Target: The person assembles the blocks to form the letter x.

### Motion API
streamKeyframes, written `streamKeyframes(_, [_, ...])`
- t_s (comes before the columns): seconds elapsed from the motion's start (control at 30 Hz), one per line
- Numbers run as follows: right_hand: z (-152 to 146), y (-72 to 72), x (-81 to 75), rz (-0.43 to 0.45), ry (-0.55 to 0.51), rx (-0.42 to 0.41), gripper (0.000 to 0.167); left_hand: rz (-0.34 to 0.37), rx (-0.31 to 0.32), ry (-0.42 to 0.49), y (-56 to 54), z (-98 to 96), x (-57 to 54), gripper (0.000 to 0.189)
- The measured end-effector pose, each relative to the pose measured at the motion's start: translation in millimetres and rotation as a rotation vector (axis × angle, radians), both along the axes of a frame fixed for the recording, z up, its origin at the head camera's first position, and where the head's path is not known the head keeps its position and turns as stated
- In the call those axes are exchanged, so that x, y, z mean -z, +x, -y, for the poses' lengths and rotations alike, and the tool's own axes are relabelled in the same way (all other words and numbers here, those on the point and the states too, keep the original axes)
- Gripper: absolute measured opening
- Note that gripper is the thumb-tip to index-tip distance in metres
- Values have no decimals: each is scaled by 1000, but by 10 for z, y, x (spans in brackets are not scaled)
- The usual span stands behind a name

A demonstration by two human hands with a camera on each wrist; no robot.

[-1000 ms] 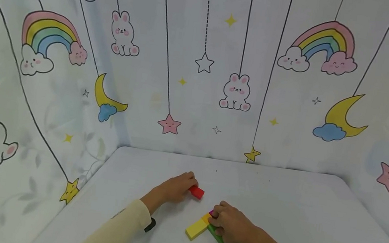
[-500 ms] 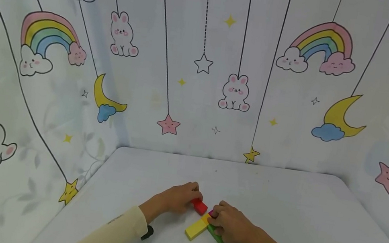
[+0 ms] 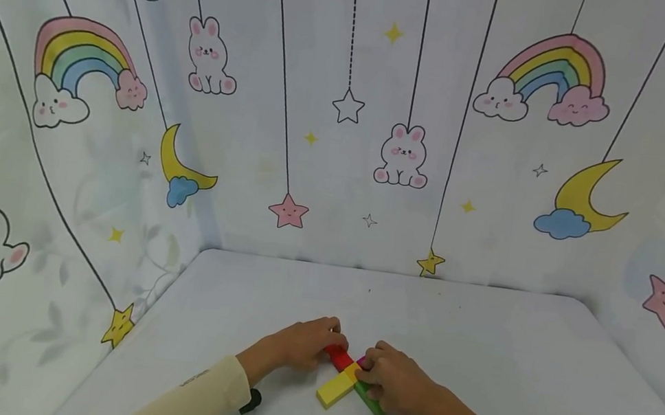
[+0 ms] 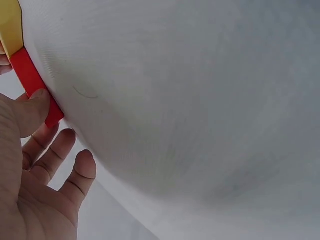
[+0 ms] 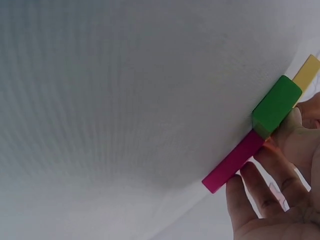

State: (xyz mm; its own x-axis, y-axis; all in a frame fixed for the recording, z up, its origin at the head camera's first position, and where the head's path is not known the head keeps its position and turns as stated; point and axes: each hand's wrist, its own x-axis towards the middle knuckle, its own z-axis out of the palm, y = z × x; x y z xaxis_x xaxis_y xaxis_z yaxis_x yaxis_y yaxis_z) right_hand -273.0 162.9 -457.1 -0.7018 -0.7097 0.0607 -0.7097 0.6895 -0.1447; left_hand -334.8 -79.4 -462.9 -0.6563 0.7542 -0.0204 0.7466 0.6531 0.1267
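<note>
My left hand (image 3: 306, 343) grips a red block (image 3: 339, 358), thumb on one side and fingers on the other; the left wrist view shows the red block (image 4: 29, 74) end to end with a yellow one (image 4: 11, 27). In the head view its near end meets a small orange cube (image 3: 352, 372). A long yellow block (image 3: 335, 390) runs toward me from that cube, and a green block (image 3: 369, 402) lies to the right. My right hand (image 3: 401, 383) holds a magenta block (image 5: 233, 162), its fingers along the side and its thumb near the cube, partly hiding the pieces.
All the blocks lie on a white-covered table (image 3: 489, 351). White cloth walls (image 3: 349, 175) printed with rabbits, stars, moons and rainbows rise behind and at both sides. Black straps (image 3: 251, 402) show at the wrists.
My left hand has brought the red block toward me and to the right, up to the orange cube. The right hand and the other blocks have stayed in place.
</note>
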Motion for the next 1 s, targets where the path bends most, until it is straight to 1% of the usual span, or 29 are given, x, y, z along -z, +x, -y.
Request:
streamKeyframes(0.2, [4,0,17,54,-26,25,39,14,0,25,38,-3,27,38])
streamKeyframes(0.33, [-11,0,1,48,-29,13,38,12,-8,29,67,-18,25,35])
streamKeyframes(0.53, [-25,-7,13,59,-46,14,37,9,-15,25,62,-34,53,34])
streamKeyframes(0.67, [-24,-5,20,58,-42,9,36,17,-20,22,74,-38,39,33])
streamKeyframes(0.87, [-38,-4,38,66,-58,10,35,14,-28,11,87,-50,39,35])
streamKeyframes(1.0, [-52,-9,65,95,-85,13,33,17,-40,10,109,-64,48,44])
